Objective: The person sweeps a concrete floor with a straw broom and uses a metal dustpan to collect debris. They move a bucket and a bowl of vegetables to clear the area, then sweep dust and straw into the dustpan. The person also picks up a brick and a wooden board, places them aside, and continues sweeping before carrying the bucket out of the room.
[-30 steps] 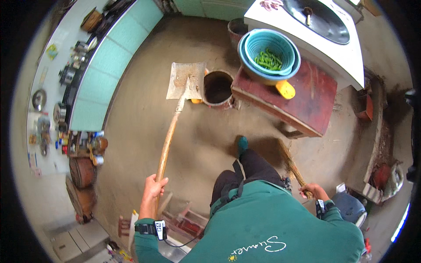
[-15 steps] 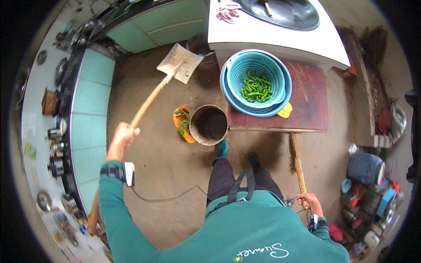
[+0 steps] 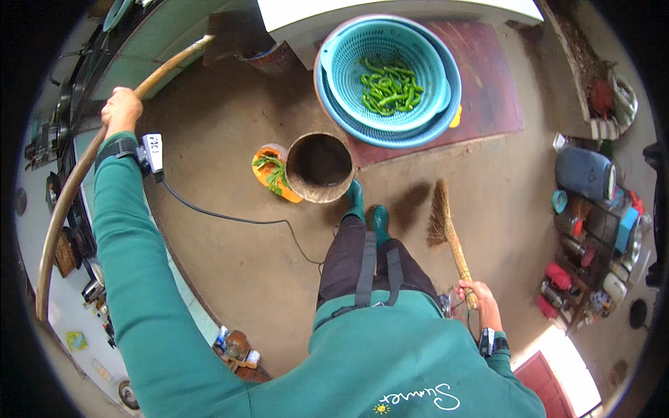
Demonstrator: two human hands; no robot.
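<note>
My left hand (image 3: 122, 110) is raised at the far left, its fingers wrapped round the long wooden handle of a shovel (image 3: 70, 188). The handle runs from the lower left up toward the cabinets; its blade cannot be made out clearly at the dark far end. At the lower right, my right hand (image 3: 481, 296) grips the handle end of a short broom (image 3: 456, 251), whose bristles point away from me near the floor. Between the hands, a round bucket (image 3: 300, 174) with a dark inside stands before my boots. A cut orange pumpkin (image 3: 263, 161) with green leaves lies beside it.
Green peppers (image 3: 390, 87) lie in a teal colander (image 3: 341, 90) inside a blue basin (image 3: 456, 90) on a dark red table (image 3: 488, 83). A white counter (image 3: 390, 8) stands behind. Cabinets line the left; a blue jug (image 3: 584, 171) and cluttered shelf stand right. A black cable (image 3: 230, 217) crosses the floor.
My left hand has risen left and farther out with the shovel, whose pale blade no longer shows plainly. The broom has come out from beside the table. The view has shifted.
</note>
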